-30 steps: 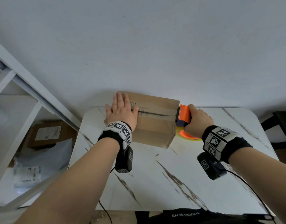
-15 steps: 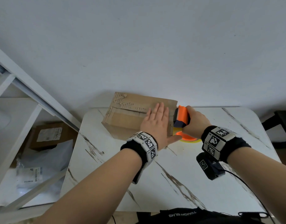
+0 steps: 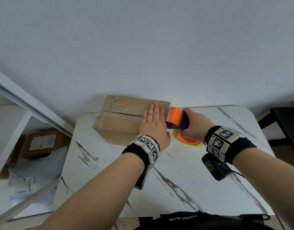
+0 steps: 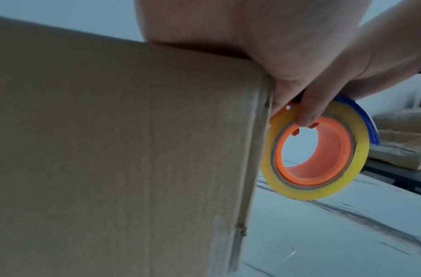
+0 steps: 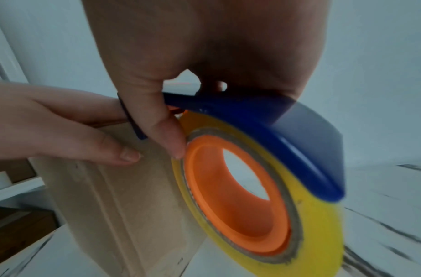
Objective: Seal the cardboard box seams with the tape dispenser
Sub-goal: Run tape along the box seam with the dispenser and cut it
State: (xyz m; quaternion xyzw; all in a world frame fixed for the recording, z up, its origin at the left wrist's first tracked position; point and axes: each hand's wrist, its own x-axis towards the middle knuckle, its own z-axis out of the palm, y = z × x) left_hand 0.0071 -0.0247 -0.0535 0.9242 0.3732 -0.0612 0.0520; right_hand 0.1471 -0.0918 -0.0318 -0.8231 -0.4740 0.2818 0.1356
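your flat left hand point(image 3: 155, 126) has slid along the brown cardboard box point(image 3: 124, 119) on the marble surface point(image 3: 184, 180) to the edge beside the orange-and-blue tape dispenser point(image 3: 176, 119) gripped in your right hand point(image 3: 196, 125), likely ready to cut the strip.

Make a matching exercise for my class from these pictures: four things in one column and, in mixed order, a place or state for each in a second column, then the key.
Things
1. left hand
2. right hand
3. cardboard box
4. tape roll

Places or states
A. yellow, on an orange core
B. flat on the box top, near its right end
C. grips the tape dispenser
D. stands on the marble-patterned table

Pairs: 1-B, 2-C, 3-D, 4-A
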